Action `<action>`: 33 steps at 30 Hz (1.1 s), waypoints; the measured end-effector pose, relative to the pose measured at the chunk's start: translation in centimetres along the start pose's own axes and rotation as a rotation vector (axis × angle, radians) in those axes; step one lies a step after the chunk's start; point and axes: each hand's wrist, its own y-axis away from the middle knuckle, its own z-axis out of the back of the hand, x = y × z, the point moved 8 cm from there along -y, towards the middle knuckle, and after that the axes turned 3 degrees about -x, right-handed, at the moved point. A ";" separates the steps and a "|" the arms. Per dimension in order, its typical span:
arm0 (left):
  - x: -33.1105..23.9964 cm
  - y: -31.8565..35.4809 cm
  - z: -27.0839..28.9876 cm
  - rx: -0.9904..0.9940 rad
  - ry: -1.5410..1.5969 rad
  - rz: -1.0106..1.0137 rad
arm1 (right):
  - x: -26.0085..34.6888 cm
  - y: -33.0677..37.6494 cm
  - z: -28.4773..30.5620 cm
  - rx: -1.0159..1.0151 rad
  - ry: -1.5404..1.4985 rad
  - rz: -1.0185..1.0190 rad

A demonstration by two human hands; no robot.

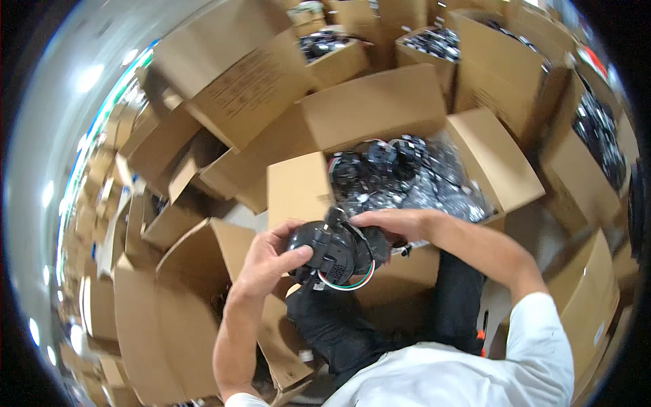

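Note:
Between my two hands, above my lap, is a rounded black plastic device (341,254) with a short bracket-like part on top. A loop of red, white and green wires hangs from its lower side. My left hand (278,254) grips its left side, the thumb lying across the front. From the right, my right hand (397,222) holds the upper right side, with the index finger by the black cable at the top; its other fingers are partly hidden behind the device. Just beyond stands an open cardboard box (498,163) holding several similar black devices (383,159) and clear plastic bags (441,180).
Open cardboard boxes crowd around me: a tall one (169,319) at the left, another (590,305) at the right. Farther back, a box (430,51) holds shiny black parts. Box flaps (302,183) stick out near my hands. More cartons (102,176) are stacked at far left.

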 end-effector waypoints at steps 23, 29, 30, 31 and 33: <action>6.3 -3.1 -12.6 0.305 -0.193 0.049 | -8.4 1.3 2.7 0.213 -0.083 -0.090; 14.2 -0.7 -9.2 0.077 0.237 0.407 | -10.2 1.5 1.1 0.449 -0.130 -0.097; 14.0 0.0 -9.3 0.041 0.331 0.355 | -10.8 1.7 1.0 0.408 -0.194 -0.197; 13.8 0.4 -9.7 0.003 0.424 0.301 | -11.2 1.9 0.9 0.365 -0.255 -0.297; 14.3 0.4 -10.0 -0.059 0.454 0.256 | -10.6 1.6 1.2 0.304 -0.270 -0.260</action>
